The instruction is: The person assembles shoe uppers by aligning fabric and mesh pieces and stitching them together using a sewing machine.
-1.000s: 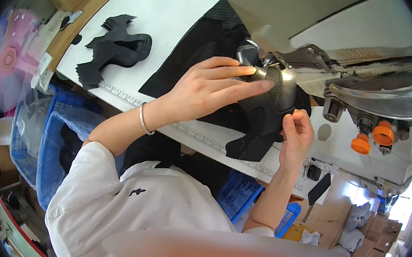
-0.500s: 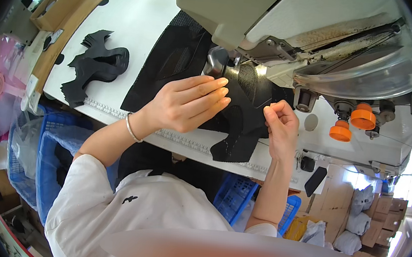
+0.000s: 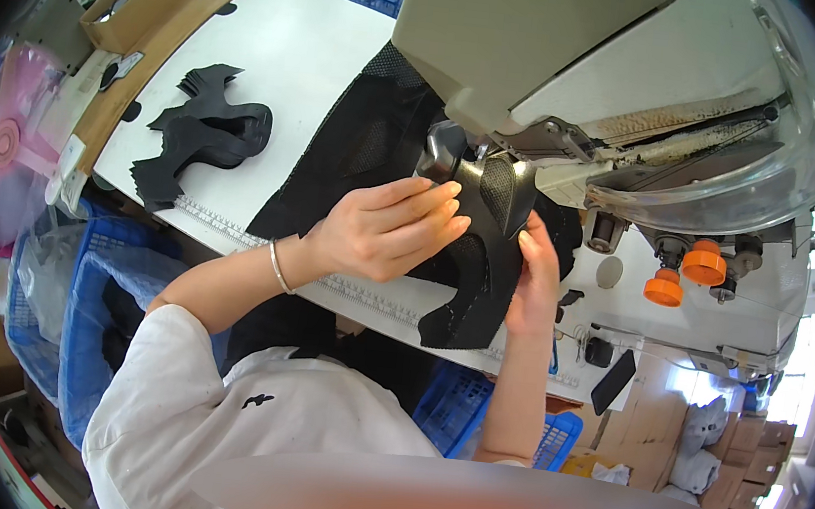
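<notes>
Under the head of a sewing machine (image 3: 538,50) lies black mesh material (image 3: 350,144), with a curved black shoe-upper piece (image 3: 489,283) on it. My left hand (image 3: 385,232) hovers over the material, left of the needle area. Its fingers are stretched forward but pressed together; whatever the fingertips pinch, if anything, cannot be made out. At the right edge of the upper piece, my right hand (image 3: 536,278) grips it, thumb on top and the other fingers mostly hidden underneath. The needle itself is too small to see clearly.
A stack of curved black pieces (image 3: 207,134) lies on the white table (image 3: 292,34) at left. A printed ruler strip (image 3: 363,298) runs along the near edge. Orange knobs (image 3: 684,274) and a dark phone-like slab (image 3: 612,385) are at right. Blue crates (image 3: 456,409) stand below.
My right hand has moved from a raised pinch down to the upper piece's right edge and now holds it. The left hand keeps nearly the same pose. The whole view has shifted slightly.
</notes>
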Demonstrator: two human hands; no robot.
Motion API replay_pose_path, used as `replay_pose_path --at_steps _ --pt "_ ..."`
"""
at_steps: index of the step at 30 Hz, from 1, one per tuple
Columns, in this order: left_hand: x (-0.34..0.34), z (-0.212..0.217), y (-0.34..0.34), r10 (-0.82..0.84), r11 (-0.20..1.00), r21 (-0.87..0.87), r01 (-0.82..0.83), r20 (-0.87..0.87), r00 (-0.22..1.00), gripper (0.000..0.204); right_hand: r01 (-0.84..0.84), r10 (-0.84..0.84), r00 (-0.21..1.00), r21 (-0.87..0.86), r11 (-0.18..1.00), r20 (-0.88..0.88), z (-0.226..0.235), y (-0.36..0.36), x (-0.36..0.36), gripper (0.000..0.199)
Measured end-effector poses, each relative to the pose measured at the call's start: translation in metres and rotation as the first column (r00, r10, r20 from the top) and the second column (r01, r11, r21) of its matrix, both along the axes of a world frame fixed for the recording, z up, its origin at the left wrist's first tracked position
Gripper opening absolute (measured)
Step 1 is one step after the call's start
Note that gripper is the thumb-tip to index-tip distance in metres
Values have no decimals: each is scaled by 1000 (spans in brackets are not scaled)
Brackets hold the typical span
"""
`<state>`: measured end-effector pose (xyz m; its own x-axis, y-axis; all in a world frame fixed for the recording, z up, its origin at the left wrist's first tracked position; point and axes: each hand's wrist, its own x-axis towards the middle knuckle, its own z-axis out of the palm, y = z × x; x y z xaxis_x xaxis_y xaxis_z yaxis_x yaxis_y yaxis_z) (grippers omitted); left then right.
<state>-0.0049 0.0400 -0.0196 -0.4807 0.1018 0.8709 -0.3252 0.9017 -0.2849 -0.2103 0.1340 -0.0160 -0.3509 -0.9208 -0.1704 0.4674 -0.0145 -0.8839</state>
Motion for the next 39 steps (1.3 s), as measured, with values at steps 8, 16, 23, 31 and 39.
replay_pose_path --at_steps 8,16,23,31,39 --pt "2 -3 -9 -128 990 49 131 -57 990 21 178 -216 925 -147 973 -312 -11 13 15 7" --pt "7 -2 -23 -149 989 -20 148 -43 988 19 253 -324 835 -212 944 -444 -6 12 28 10" --pt "14 2 -30 -119 989 -91 121 22 993 17 269 -361 792 -249 930 -492 0 9 33 16" --pt "7 9 -41 -198 978 -63 197 -15 980 15 264 -344 831 -233 936 -438 3 1 31 23" --pt "8 18 -52 -263 964 -40 264 40 964 18 242 -315 899 -256 936 -303 -9 -3 30 20"
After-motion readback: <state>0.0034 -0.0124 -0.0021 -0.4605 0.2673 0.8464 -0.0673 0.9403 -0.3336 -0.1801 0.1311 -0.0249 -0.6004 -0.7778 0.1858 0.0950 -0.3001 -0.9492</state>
